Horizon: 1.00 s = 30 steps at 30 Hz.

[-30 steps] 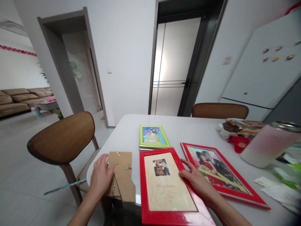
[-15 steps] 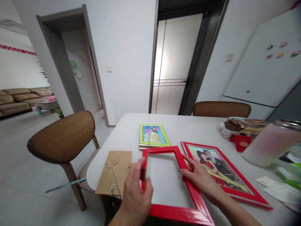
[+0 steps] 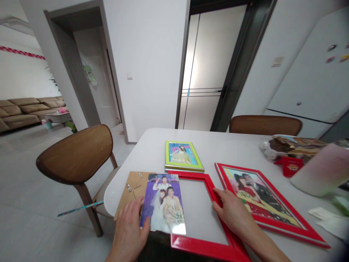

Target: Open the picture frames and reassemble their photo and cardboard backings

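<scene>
A wedding photo (image 3: 165,207) on a stiff sheet lies tilted over the left side of an otherwise hollow red picture frame (image 3: 207,247). My left hand (image 3: 131,222) grips the photo's left edge, thumb on the near side and fingers behind it. On the frame's right bar rests my right hand (image 3: 231,209), its thumb and forefinger closed about the bar. A brown backing board (image 3: 128,191) with metal clips is partly covered by the photo and my left hand.
Behind the hollow frame lies a small green-framed picture (image 3: 184,156). A second red-framed picture (image 3: 261,203) is at the right, with a pink-white jar (image 3: 321,169), a red packet (image 3: 291,166) and tissues (image 3: 327,218) beyond. A wooden chair (image 3: 79,156) stands left of the white table (image 3: 152,145).
The thin sheet in my left hand, seen edge-on before, has swung down leftward and now shows the wedding photo face up. My right hand stays on the frame; the view has shifted slightly.
</scene>
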Available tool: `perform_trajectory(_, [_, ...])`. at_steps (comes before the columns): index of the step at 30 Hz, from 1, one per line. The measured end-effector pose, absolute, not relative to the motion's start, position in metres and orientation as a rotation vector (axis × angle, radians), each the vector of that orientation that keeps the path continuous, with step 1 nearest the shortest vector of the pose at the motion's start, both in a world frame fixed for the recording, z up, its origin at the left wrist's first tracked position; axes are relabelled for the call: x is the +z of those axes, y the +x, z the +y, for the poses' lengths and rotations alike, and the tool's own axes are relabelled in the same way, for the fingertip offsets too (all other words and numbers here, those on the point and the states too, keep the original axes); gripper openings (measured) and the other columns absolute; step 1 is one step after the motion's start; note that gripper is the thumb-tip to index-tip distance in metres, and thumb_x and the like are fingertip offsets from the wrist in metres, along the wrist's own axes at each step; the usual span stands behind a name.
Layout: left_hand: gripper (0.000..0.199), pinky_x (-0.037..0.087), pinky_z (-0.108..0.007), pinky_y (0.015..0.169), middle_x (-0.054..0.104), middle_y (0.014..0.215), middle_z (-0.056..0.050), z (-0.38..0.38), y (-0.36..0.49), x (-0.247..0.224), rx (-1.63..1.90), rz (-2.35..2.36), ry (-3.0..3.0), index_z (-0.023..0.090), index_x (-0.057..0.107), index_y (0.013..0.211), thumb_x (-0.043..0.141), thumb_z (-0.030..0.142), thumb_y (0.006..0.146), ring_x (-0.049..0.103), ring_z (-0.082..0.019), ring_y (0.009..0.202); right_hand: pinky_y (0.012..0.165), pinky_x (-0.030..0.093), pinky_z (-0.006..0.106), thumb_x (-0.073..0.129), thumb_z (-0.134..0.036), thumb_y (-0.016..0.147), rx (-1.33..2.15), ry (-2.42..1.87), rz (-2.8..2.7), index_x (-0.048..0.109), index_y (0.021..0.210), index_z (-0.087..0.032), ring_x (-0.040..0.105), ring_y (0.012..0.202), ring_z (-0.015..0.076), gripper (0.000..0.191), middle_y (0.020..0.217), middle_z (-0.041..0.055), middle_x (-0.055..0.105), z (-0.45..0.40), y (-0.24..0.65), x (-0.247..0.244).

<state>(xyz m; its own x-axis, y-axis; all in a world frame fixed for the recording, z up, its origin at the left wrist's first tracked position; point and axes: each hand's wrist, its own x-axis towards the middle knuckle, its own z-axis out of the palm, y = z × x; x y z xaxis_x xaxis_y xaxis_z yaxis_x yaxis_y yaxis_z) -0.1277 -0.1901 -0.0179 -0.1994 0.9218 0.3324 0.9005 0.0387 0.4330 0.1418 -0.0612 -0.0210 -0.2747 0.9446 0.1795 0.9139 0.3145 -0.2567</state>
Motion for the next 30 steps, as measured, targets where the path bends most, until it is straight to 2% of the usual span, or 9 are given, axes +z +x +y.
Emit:
perform_trajectory(3, [0.039, 0.039, -0.045, 0.083, 0.057, 0.101, -0.01, -0.191, -0.125, -0.02, 0.895, 2.195, 2.045, 0.016, 0.048, 0.108, 0.048, 0.021, 0.069, 0.051, -0.027, 0.095, 0.084, 0.037, 0.038, 0.044, -0.024, 0.07, 0.166, -1.536, -2.175, 0.053, 0.105, -0.007, 0.049, 0.096, 0.0258, 0.04, 0.105, 0.0167, 0.053, -0.067, 0.131, -0.013])
perform_trajectory(5, [0.045, 0.035, -0.046, 0.089, 0.053, 0.111, -0.012, -0.192, -0.119, -0.022, 0.903, 2.093, 2.104, 0.016, 0.046, 0.112, 0.049, 0.019, 0.067, 0.046, -0.027, 0.104, 0.078, 0.041, 0.037, 0.044, -0.027, 0.07, 0.445, -1.455, -2.064, 0.048, 0.11, -0.01, 0.052, 0.089, 0.0227, 0.044, 0.103, 0.0142, 0.053, -0.074, 0.115, -0.009])
perform_trajectory(7, [0.053, 0.031, -0.046, 0.094, 0.046, 0.121, -0.012, -0.192, -0.112, -0.024, 0.893, 1.948, 2.174, 0.017, 0.042, 0.117, 0.049, 0.015, 0.065, 0.039, -0.028, 0.112, 0.06, 0.045, 0.03, 0.044, -0.03, 0.071, 0.927, -1.389, -1.892, 0.039, 0.119, -0.012, 0.056, 0.068, 0.0166, 0.051, 0.088, 0.0082, 0.058, -0.082, 0.094, -0.008])
perform_trajectory(9, [0.061, 0.028, -0.048, 0.097, 0.04, 0.128, -0.011, -0.191, -0.105, -0.025, 0.863, 1.812, 2.238, 0.019, 0.039, 0.121, 0.05, 0.013, 0.061, 0.033, -0.029, 0.118, 0.045, 0.042, 0.025, 0.046, -0.029, 0.07, 1.361, -1.322, -1.652, 0.03, 0.124, -0.011, 0.051, 0.049, 0.0124, 0.059, 0.067, 0.0005, 0.056, -0.089, 0.072, -0.01])
perform_trajectory(13, [0.067, 0.026, -0.05, 0.097, 0.033, 0.133, -0.01, -0.184, -0.097, -0.025, 0.835, 1.705, 2.294, 0.018, 0.035, 0.125, 0.047, 0.009, 0.06, 0.029, -0.03, 0.121, 0.042, 0.038, 0.021, 0.052, -0.019, 0.063, 1.768, -1.099, -1.325, 0.045, 0.112, -0.009, 0.048, 0.043, 0.0095, 0.05, 0.053, -0.0032, 0.054, -0.094, 0.042, -0.004])
perform_trajectory(17, [0.059, 0.028, -0.042, 0.098, 0.038, 0.13, -0.009, -0.176, -0.092, -0.017, 1.105, 1.617, 2.248, 0.018, 0.037, 0.124, 0.039, 0.004, 0.067, 0.033, -0.024, 0.119, 0.05, 0.042, 0.022, 0.053, -0.027, 0.068, 1.825, -0.878, -1.22, 0.053, 0.104, -0.014, 0.052, 0.051, 0.0091, 0.038, 0.07, 0.0016, 0.061, -0.1, 0.037, 0.026])
perform_trajectory(23, [0.035, 0.037, -0.034, 0.093, 0.057, 0.111, -0.006, -0.168, -0.063, 0.009, 1.761, 1.427, 1.257, 0.018, 0.045, 0.116, 0.037, 0.024, 0.082, 0.048, -0.021, 0.108, 0.066, 0.047, 0.03, 0.05, -0.04, 0.072, 1.741, -1.068, -1.073, 0.04, 0.118, -0.017, 0.059, 0.079, 0.0166, 0.053, 0.102, 0.01, 0.058, -0.108, 0.05, 0.024])
perform_trajectory(26, [0.043, 0.042, -0.035, 0.086, 0.06, 0.106, -0.008, -0.162, -0.042, 0.008, 1.79, 1.097, 0.87, 0.015, 0.039, 0.12, 0.041, 0.031, 0.08, 0.052, -0.023, 0.102, 0.069, 0.048, 0.033, 0.042, -0.037, 0.075, 1.782, -1.006, -0.988, 0.035, 0.12, -0.017, 0.059, 0.086, 0.0207, 0.049, 0.105, 0.0112, 0.058, -0.105, 0.064, 0.007])
perform_trajectory(30, [0.061, 0.041, -0.036, 0.088, 0.052, 0.116, -0.013, -0.159, -0.033, -0.004, 1.669, 0.945, 0.766, 0.012, 0.03, 0.124, 0.052, 0.03, 0.07, 0.049, -0.025, 0.106, 0.065, 0.05, 0.03, 0.041, -0.025, 0.073, 1.695, -1.0, -0.974, 0.036, 0.119, -0.019, 0.06, 0.085, 0.0205, 0.046, 0.102, 0.0081, 0.062, -0.093, 0.097, 0.005])
